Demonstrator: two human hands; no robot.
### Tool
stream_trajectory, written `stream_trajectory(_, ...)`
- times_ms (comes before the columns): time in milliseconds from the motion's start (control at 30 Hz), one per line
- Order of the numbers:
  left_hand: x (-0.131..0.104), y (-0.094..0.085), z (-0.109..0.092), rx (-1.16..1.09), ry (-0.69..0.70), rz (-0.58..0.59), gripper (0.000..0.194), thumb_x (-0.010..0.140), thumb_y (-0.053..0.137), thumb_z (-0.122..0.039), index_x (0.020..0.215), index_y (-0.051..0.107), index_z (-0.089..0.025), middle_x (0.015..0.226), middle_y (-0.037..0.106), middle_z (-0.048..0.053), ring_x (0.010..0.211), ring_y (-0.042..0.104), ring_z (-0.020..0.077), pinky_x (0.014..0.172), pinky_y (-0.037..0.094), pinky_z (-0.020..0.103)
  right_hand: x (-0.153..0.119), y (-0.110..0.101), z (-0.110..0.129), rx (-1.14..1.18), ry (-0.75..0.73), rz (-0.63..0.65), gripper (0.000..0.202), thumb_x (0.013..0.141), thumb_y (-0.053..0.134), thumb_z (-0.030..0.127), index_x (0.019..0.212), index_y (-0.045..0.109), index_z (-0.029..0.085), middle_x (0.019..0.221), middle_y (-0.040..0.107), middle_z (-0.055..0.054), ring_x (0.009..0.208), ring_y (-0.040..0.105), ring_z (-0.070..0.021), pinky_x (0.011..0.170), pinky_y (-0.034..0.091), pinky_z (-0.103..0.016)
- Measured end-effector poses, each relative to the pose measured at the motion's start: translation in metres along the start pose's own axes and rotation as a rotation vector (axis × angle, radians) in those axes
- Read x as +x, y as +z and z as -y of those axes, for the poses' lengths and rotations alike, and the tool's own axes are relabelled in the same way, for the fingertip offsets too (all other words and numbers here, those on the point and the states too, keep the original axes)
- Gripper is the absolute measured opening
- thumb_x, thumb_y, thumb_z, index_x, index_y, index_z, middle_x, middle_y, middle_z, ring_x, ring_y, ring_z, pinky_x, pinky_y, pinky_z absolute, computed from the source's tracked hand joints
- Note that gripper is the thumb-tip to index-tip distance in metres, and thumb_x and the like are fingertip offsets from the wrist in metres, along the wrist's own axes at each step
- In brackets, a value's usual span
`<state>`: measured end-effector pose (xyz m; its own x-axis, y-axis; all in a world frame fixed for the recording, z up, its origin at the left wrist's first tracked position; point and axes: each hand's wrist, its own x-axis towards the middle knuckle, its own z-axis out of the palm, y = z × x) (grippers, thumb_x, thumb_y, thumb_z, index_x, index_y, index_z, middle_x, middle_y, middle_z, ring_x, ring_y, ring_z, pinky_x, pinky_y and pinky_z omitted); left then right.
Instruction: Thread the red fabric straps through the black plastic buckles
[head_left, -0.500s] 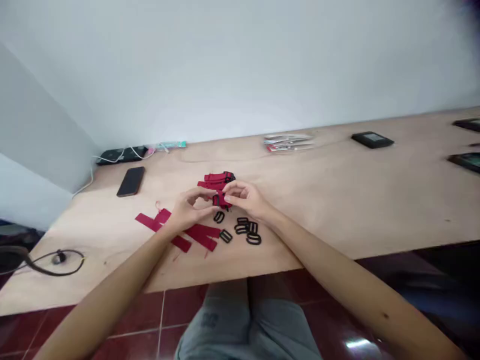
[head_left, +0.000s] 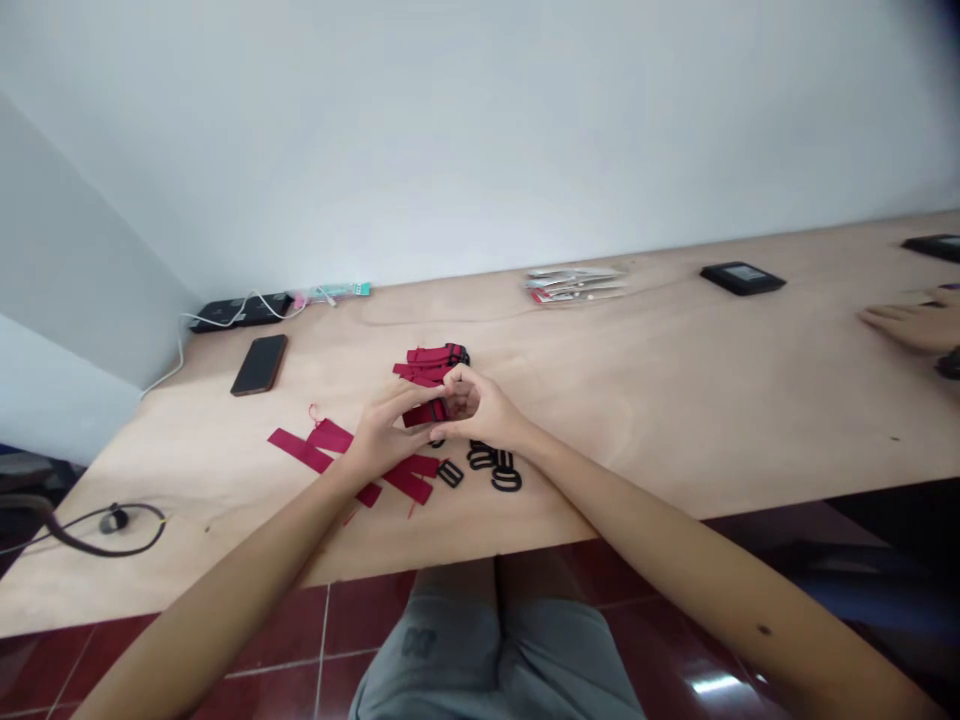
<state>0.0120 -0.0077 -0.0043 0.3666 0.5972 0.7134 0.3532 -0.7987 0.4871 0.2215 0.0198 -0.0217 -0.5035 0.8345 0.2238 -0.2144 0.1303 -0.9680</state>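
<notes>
Between my two hands is a short red strap [head_left: 421,414] with a black slide buckle at its right end. My left hand [head_left: 386,425] is closed round the strap, thumb below and fingers above. My right hand [head_left: 491,412] is curled with thumb and fingertips at the buckle end, partly hiding it. Just behind my fingers lies a stack of red straps fitted with black buckles [head_left: 437,356]. Loose red straps [head_left: 300,450] lie partly under my left wrist. Several loose black slide buckles [head_left: 506,478] sit beside my right wrist, and another buckle [head_left: 450,473] lies nearer my left.
A phone [head_left: 259,365] and a black box with a white cable [head_left: 240,312] are at the back left. Thin packets [head_left: 574,285] and a black device [head_left: 742,278] lie along the wall. Another person's hand [head_left: 915,318] rests at far right. A dark cable [head_left: 127,545] crosses the left corner.
My right hand has shifted slightly down and its fingers have curled more around the buckle end. The strap shows further left between my hands. Another person's hand has come into view at far right.
</notes>
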Motion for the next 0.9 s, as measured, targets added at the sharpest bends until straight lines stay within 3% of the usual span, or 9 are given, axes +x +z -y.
stream_trajectory(100,0.0,0.0,-0.001,0.046,-0.019,0.003,0.034,0.093,0.081,-0.023,0.127,0.076,-0.023,0.11,0.081,0.009,0.097,0.077,0.0222,0.087,0.064,0.037,0.001,0.001,0.0,-0.119,-0.037,-0.046,0.045,0.079,0.09,0.05,0.078,0.055,0.022,0.076,0.053,0.003,0.069,0.051,-0.0137,0.063,0.045,-0.028)
stream_trajectory(167,0.0,-0.001,0.001,0.054,-0.053,-0.009,0.034,0.092,0.082,-0.025,0.126,0.076,-0.024,0.11,0.081,0.009,0.097,0.077,0.0224,0.087,0.064,0.037,0.002,-0.001,0.001,-0.15,-0.083,-0.071,0.042,0.086,0.084,0.052,0.073,0.058,0.02,0.083,0.059,-0.001,0.072,0.053,-0.0146,0.066,0.046,-0.03)
stream_trajectory(267,-0.002,-0.002,0.008,0.055,-0.101,-0.018,0.033,0.089,0.085,-0.029,0.121,0.079,-0.023,0.107,0.081,0.008,0.095,0.077,0.0225,0.087,0.064,0.038,0.004,-0.007,0.006,-0.047,-0.123,-0.141,0.036,0.084,0.085,0.047,0.074,0.065,0.019,0.107,0.067,-0.006,0.077,0.056,-0.0143,0.068,0.048,-0.03)
stream_trajectory(333,-0.003,-0.003,0.013,0.048,-0.178,-0.007,0.032,0.087,0.088,-0.032,0.116,0.08,-0.023,0.107,0.082,0.008,0.093,0.077,0.0228,0.085,0.064,0.038,0.005,-0.012,0.011,0.095,-0.093,-0.211,0.03,0.082,0.085,0.043,0.075,0.068,0.02,0.112,0.069,-0.006,0.072,0.053,-0.0128,0.064,0.047,-0.03)
stream_trajectory(400,-0.003,-0.004,0.017,0.034,-0.281,0.012,0.033,0.083,0.09,-0.035,0.112,0.081,-0.022,0.105,0.083,0.008,0.092,0.077,0.0237,0.083,0.064,0.038,0.005,-0.015,0.015,0.222,-0.074,-0.265,0.027,0.081,0.086,0.04,0.073,0.068,0.021,0.111,0.073,-0.005,0.072,0.055,-0.0137,0.064,0.048,-0.03)
stream_trajectory(567,-0.003,-0.005,0.021,-0.026,-0.393,0.035,0.036,0.08,0.091,-0.038,0.111,0.082,-0.022,0.108,0.083,0.009,0.097,0.077,0.0269,0.088,0.064,0.041,0.004,-0.013,0.02,0.259,-0.11,-0.246,0.025,0.081,0.089,0.044,0.081,0.075,0.023,0.094,0.076,-0.004,0.091,0.065,-0.0197,0.091,0.054,-0.036)
stream_trajectory(700,-0.002,-0.006,0.02,-0.149,-0.401,0.029,0.037,0.085,0.087,-0.037,0.118,0.08,-0.022,0.115,0.082,0.01,0.108,0.076,0.0279,0.099,0.061,0.044,0.004,-0.013,0.015,0.208,-0.084,-0.243,0.034,0.075,0.095,0.048,0.083,0.074,0.022,0.086,0.07,-0.001,0.083,0.063,-0.0172,0.085,0.053,-0.032)
stream_trajectory(833,0.001,-0.006,0.019,-0.289,-0.438,-0.005,0.043,0.089,0.085,-0.037,0.127,0.077,-0.021,0.122,0.08,0.012,0.114,0.075,0.0283,0.105,0.06,0.045,0.005,-0.015,0.008,0.149,-0.039,-0.216,0.035,0.081,0.09,0.048,0.099,0.075,0.023,0.094,0.074,-0.002,0.086,0.067,-0.0179,0.084,0.055,-0.032)
stream_trajectory(900,0.002,-0.006,0.018,-0.336,-0.462,-0.013,0.044,0.088,0.087,-0.037,0.127,0.077,-0.02,0.124,0.08,0.013,0.118,0.075,0.0292,0.107,0.061,0.046,0.004,-0.015,0.007,0.128,-0.016,-0.17,0.039,0.082,0.09,0.044,0.11,0.073,0.024,0.089,0.074,0.0,0.082,0.068,-0.017,0.081,0.055,-0.031)
